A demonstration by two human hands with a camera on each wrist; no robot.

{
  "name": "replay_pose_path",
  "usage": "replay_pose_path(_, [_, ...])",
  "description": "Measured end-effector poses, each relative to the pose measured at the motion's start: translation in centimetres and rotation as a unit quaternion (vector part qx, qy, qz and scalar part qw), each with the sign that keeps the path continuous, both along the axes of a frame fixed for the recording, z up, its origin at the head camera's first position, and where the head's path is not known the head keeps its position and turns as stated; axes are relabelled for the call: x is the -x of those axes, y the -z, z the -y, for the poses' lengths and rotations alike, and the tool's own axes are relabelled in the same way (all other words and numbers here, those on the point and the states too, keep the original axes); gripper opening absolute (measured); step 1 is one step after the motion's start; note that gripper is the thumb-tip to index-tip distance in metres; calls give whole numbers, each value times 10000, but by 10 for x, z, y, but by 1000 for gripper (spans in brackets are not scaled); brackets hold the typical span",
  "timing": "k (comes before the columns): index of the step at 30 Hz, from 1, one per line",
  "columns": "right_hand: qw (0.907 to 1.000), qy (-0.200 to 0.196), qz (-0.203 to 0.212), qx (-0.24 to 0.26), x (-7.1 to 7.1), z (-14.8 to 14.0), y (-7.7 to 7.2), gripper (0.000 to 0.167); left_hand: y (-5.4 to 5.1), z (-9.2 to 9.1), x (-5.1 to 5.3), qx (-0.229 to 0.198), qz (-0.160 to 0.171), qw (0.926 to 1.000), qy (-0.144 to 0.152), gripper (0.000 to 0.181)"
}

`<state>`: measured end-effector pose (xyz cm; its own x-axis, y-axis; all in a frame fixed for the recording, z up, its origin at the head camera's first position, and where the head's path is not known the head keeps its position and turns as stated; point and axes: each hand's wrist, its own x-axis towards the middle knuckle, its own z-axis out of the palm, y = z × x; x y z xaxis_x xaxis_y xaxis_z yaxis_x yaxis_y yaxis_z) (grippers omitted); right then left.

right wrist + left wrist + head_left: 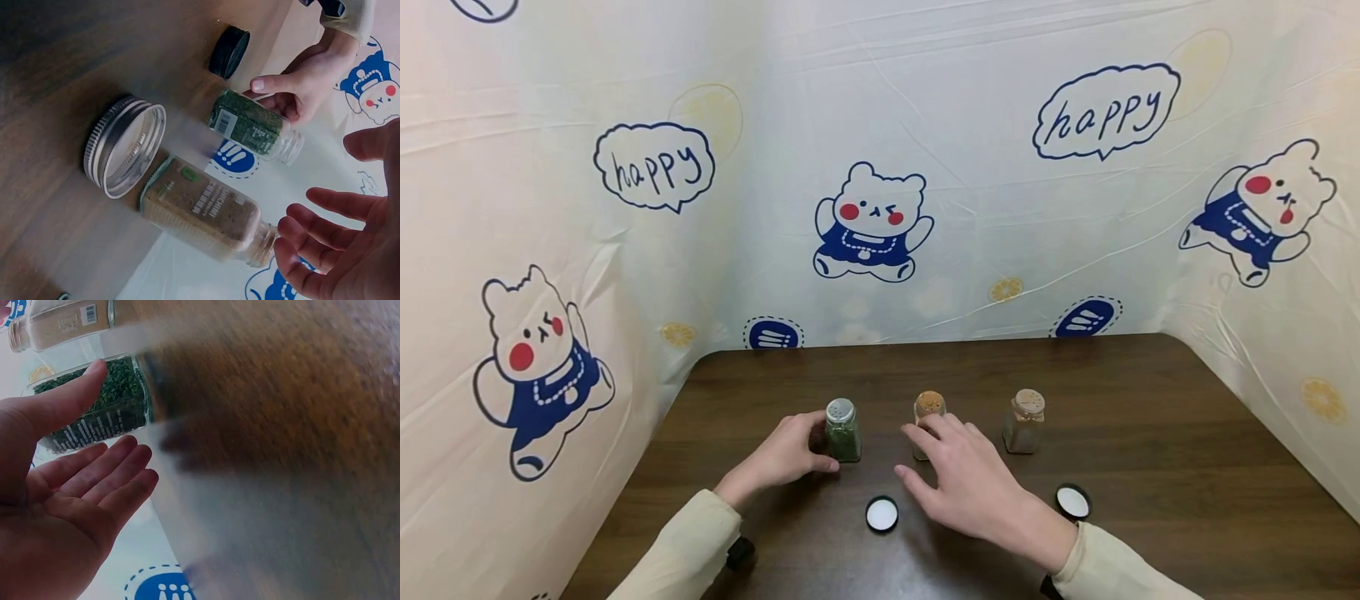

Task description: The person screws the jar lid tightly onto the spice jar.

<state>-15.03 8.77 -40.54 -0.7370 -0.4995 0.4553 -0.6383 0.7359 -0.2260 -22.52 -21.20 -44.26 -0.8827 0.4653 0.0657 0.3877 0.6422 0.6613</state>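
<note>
starting close at the black lid, up to the right hand, loosely spread, holding nothing. over to the left hand, thumb and fingers parted, can't tell if touching. now onto the green jar, nearer the left hand, just right of its gap, long axis upright! then to the middle jar, beyond the right fingers.
</note>
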Motion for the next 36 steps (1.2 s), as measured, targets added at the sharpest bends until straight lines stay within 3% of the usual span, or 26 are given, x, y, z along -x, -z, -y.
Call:
replay_pose_path(18, [9992,-214,-4,-341,-5,9,14,39,8,-3,3,1,-35,9998,-217,45])
replay_pose_path(30, [9948,-624,579,-562,-7,19,17,41,13,-4,6,-162,-233,9989,-374,42])
replay_pose_path(36, [9897,-798,842,-844,-6,21,20,42,13,-4,5,-157,-386,9987,-289,41])
